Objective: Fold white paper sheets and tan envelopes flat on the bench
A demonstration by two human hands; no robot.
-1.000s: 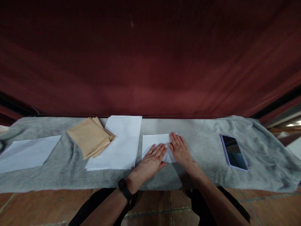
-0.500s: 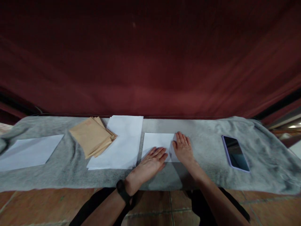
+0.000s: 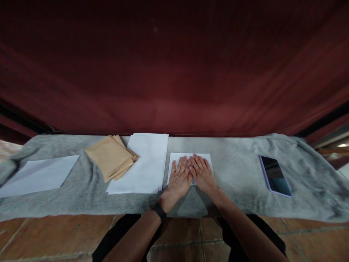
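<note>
A small white sheet of paper (image 3: 174,157) lies on the grey cloth in front of me; whether it is folded I cannot tell. My left hand (image 3: 180,178) rests flat on its left and middle part, fingers spread and pointing away from me. Beside it, my right hand (image 3: 202,174) is laid flat over the right part, its fingertips close to those of the left. Both hands hide much of the sheet. Just left of it is a stack of larger white paper (image 3: 148,163), partly covered by a pile of brown envelopes (image 3: 110,156).
Grey cloth (image 3: 234,174) covers the long surface. At the far left lies another white sheet (image 3: 38,176). A phone (image 3: 275,176) with a purple edge lies on the right. Behind hangs a dark red curtain (image 3: 174,80); tiled floor (image 3: 54,240) shows below the front edge.
My right hand has moved left from the paper's right edge to its middle. My left hand has slid a little farther up the sheet, so the two hands now meet.
</note>
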